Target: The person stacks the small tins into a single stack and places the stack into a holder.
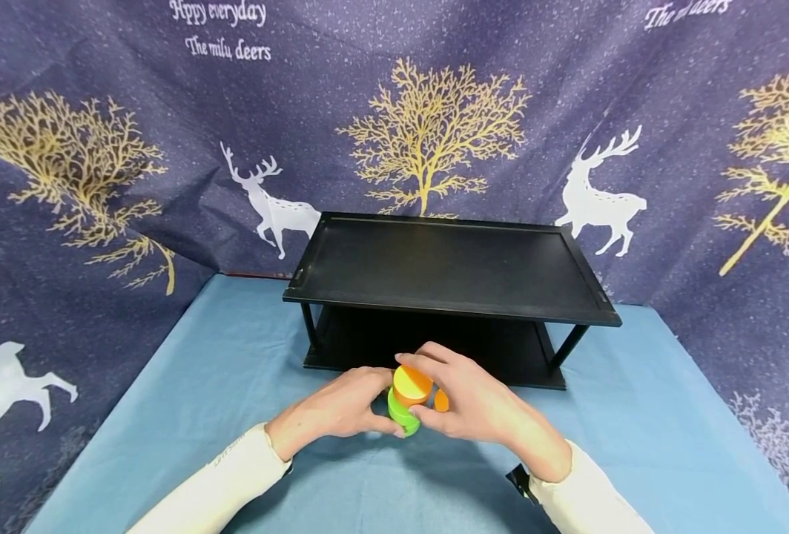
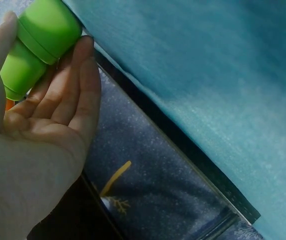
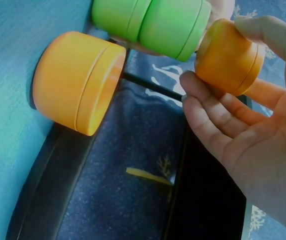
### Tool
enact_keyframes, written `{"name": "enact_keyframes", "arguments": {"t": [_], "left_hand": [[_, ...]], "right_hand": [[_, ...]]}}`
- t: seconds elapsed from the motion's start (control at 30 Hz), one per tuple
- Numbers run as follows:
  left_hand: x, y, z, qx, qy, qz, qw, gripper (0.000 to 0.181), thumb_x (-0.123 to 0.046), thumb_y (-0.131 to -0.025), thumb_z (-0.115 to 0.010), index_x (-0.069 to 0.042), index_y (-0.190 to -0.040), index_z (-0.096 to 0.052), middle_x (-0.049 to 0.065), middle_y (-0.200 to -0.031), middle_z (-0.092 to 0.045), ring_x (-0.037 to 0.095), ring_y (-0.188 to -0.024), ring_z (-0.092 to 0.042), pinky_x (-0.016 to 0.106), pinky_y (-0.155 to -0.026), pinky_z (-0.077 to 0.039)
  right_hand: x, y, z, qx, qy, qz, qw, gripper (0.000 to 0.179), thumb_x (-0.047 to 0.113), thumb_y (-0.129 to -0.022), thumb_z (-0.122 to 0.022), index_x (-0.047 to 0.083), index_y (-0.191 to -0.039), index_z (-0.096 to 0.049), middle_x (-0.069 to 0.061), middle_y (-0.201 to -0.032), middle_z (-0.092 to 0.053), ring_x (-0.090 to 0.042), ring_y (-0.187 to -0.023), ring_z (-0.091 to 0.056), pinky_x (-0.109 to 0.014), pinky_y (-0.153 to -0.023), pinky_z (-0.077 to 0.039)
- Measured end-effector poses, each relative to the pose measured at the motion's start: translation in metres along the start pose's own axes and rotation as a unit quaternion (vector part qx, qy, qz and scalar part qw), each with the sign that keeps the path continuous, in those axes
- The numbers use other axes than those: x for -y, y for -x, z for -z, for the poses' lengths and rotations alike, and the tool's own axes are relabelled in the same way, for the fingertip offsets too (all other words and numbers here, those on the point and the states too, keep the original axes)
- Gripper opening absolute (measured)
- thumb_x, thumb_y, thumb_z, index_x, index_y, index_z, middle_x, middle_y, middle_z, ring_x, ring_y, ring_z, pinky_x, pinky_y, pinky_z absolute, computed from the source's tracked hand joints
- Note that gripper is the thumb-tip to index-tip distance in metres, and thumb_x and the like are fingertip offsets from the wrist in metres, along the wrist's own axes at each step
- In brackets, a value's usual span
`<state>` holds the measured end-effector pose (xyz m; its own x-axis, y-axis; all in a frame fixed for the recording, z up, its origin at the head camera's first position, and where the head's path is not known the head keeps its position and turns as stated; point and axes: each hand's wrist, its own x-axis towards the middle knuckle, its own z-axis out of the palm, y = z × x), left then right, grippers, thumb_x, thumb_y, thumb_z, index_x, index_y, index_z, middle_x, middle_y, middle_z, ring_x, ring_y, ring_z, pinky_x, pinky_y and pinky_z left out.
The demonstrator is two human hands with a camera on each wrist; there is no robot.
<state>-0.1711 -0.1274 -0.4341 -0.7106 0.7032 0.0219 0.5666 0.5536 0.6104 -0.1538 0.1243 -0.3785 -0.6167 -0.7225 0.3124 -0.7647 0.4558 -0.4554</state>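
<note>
Both hands meet over the near side of the desk (image 1: 201,386): the left hand (image 1: 357,404) grips two stacked green cups (image 1: 404,420), their long axis upright, and the right hand (image 1: 471,400) pinches a small orange cup (image 1: 412,384) at the stack's upper end, round top facing up, its axis nearly in line. Just right stands a larger orange cup (image 3: 68,82), mouth up; the black shelf (image 1: 434,263) lies beyond, on the far side.

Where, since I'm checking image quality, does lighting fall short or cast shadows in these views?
Head view: bright overall, soft shadows on the blue cloth near the bottom, the black shelf very dark underneath; left wrist view: dimmer, the left hand shaded; right wrist view: the orange cup at left well lit.
</note>
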Motion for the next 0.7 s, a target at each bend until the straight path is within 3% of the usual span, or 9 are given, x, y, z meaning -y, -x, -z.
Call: {"name": "enact_keyframes", "arguments": {"t": [0.47,0.7], "left_hand": [[-0.0008,0.0003,0.0008,0.002,0.002,0.004,1.0,0.056,-0.047,-0.085,-0.089,-0.024,-0.13,-0.065,-0.018,-0.115,-0.067,0.007,-0.099,-0.065,0.026,-0.095,-0.056],[0.0,0.0001,0.0007,0.003,0.001,0.003,1.0,0.056,-0.047,-0.086,-0.089,-0.025,-0.131,-0.065,-0.018,-0.118,-0.067,0.007,-0.102,-0.065,0.027,-0.098,-0.055]], "right_hand": [[-0.0015,-0.0006,-0.0061,0.007,0.004,0.021,0.9997,0.064,0.024,-0.093,-0.084,0.011,-0.15,-0.058,0.004,-0.126,-0.061,-0.009,-0.102,-0.059,-0.027,-0.087,-0.06],[-0.0006,-0.0004,-0.0059,0.012,0.004,0.014,0.9998,0.065,0.026,-0.092,-0.085,0.012,-0.15,-0.058,0.004,-0.127,-0.061,-0.008,-0.104,-0.059,-0.022,-0.092,-0.058]]}}
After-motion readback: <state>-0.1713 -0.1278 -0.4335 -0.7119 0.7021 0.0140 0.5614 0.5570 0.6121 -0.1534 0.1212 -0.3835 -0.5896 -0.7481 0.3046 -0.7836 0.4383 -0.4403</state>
